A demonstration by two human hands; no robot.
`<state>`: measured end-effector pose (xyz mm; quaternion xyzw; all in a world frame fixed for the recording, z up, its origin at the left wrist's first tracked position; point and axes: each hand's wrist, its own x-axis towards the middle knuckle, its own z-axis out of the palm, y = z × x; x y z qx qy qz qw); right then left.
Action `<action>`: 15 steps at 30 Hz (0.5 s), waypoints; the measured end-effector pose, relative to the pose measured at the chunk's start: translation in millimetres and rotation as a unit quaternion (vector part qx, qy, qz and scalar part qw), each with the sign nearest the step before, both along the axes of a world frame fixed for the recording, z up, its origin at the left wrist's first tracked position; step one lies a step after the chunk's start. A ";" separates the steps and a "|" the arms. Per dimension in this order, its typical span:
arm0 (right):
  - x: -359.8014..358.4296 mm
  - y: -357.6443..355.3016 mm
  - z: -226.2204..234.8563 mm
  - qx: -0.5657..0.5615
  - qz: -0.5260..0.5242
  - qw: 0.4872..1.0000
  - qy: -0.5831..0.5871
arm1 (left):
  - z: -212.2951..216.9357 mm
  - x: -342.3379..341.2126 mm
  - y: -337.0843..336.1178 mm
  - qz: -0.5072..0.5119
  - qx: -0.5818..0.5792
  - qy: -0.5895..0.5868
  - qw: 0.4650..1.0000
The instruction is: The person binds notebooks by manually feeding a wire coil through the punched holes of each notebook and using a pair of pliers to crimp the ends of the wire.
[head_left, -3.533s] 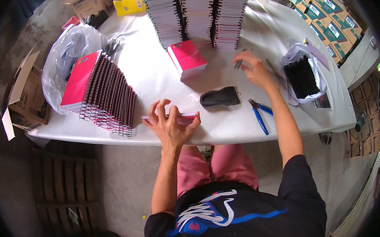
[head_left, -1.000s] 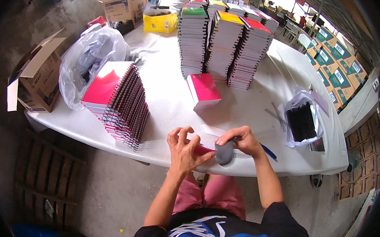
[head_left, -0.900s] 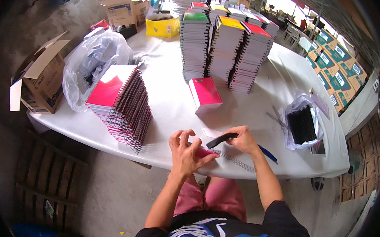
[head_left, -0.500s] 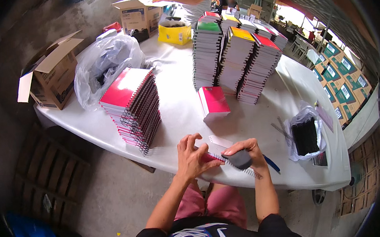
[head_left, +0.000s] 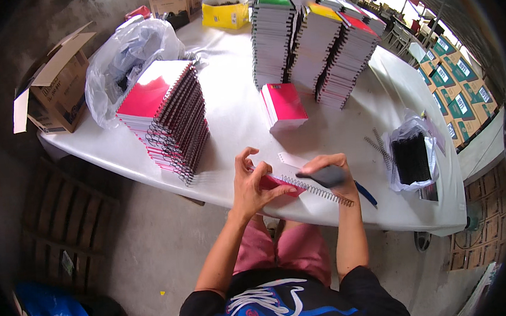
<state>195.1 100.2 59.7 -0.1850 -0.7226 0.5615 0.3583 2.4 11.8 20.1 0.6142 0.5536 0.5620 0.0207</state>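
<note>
Pinching the pink notebook with my left hand, I clenched the dark tool at three o'clock in my right hand; best kept level along the spiral.

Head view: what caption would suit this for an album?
Left hand steadies a spiral notebook at the table edge while the right hand holds a dark tool over its coil.

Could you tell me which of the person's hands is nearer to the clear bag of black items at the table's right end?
The right hand. It lies just left of the bag, above the spiral notebook; the left hand grips the notebook's far end, farther off.
</note>
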 end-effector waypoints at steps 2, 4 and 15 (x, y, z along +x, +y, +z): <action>-5.6 -12.0 11.1 -0.008 0.059 0.998 0.029 | -7.4 -3.5 -3.4 -0.015 -0.013 -0.026 0.999; -15.7 0.0 4.9 0.069 -0.065 0.986 -0.139 | -7.2 -5.0 -4.0 -0.020 -0.028 -0.052 0.998; -22.2 -3.0 -1.3 -0.070 -0.101 0.992 0.035 | -13.5 -7.2 7.9 -0.044 0.010 -0.140 0.989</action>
